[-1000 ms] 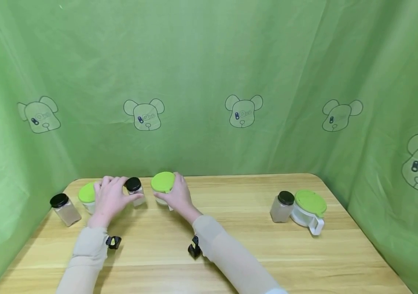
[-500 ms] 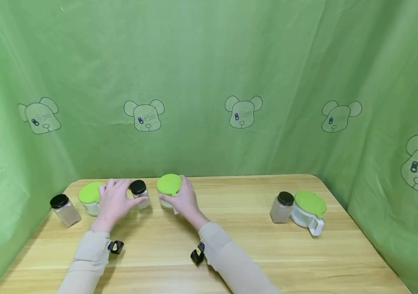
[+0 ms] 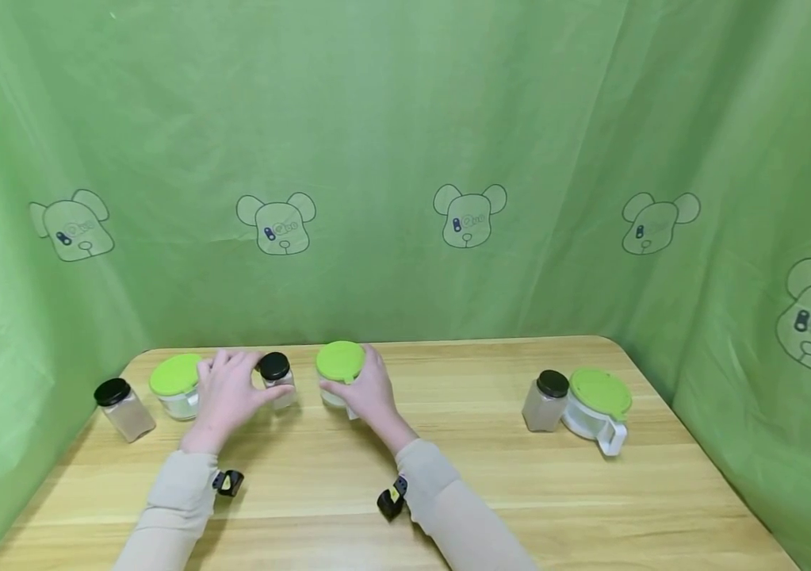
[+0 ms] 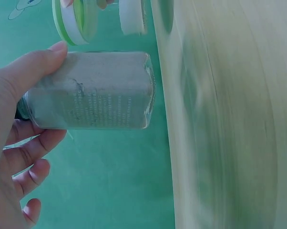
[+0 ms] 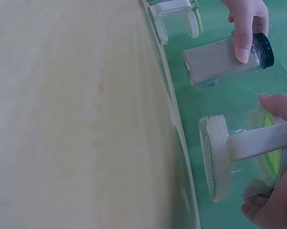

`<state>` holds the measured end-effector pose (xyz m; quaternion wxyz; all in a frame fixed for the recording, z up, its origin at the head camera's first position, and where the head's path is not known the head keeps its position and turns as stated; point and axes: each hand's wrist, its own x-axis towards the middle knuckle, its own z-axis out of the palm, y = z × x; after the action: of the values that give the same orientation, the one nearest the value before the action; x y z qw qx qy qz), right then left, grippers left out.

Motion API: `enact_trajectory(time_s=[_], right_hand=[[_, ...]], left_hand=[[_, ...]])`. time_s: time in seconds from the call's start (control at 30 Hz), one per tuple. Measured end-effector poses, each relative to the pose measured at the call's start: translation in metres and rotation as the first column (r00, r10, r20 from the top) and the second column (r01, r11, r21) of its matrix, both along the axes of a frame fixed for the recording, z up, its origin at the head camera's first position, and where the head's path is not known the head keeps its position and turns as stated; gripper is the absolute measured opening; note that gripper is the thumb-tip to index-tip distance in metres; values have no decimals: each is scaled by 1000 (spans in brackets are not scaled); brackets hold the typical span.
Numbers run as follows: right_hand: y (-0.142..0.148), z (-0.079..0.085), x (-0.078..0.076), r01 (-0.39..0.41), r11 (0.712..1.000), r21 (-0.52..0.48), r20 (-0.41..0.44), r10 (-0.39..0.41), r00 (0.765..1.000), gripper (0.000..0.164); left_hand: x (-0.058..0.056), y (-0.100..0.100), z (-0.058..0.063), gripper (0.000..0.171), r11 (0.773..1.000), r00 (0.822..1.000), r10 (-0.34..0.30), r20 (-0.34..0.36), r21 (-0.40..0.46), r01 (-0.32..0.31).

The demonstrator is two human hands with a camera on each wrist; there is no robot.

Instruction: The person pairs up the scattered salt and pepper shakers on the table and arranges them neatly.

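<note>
My left hand (image 3: 228,390) pinches a clear spice jar (image 4: 93,90) with a black screw lid (image 3: 273,365), thumb on one side and fingers on the other. The jar holds pale powder and has printed lines on its side. To its right, my right hand (image 3: 371,390) grips a glass seasoning pot (image 5: 243,157) around its lid end. That pot has a green lid (image 3: 340,361), a white handle (image 5: 260,141) and white contents near its base. In the right wrist view both bases show against the green curtain, slightly apart from the wood.
Left of my hands stand another green-lidded pot (image 3: 175,379) and a black-lidded jar (image 3: 127,414). At the right, a black-lidded jar (image 3: 545,403) stands beside a green-lidded pot (image 3: 599,403) with a white handle. A green curtain (image 3: 405,159) surrounds the wooden table (image 3: 491,492).
Both hands have moved to the right and slightly nearer, carrying the spice jar and the seasoning pot. More of the left green-lidded pot shows now. The things at the right have stayed put.
</note>
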<state>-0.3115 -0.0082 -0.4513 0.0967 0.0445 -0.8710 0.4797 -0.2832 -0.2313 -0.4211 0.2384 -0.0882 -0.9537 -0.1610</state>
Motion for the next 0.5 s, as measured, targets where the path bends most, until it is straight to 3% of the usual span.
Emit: enact_trajectory(time_s=[0.5], right_hand=[[15, 7, 9, 1, 1000, -28, 2, -1, 1000, 97]], left_hand=[[5, 13, 3, 72, 1000, 999, -28, 30, -4, 28]])
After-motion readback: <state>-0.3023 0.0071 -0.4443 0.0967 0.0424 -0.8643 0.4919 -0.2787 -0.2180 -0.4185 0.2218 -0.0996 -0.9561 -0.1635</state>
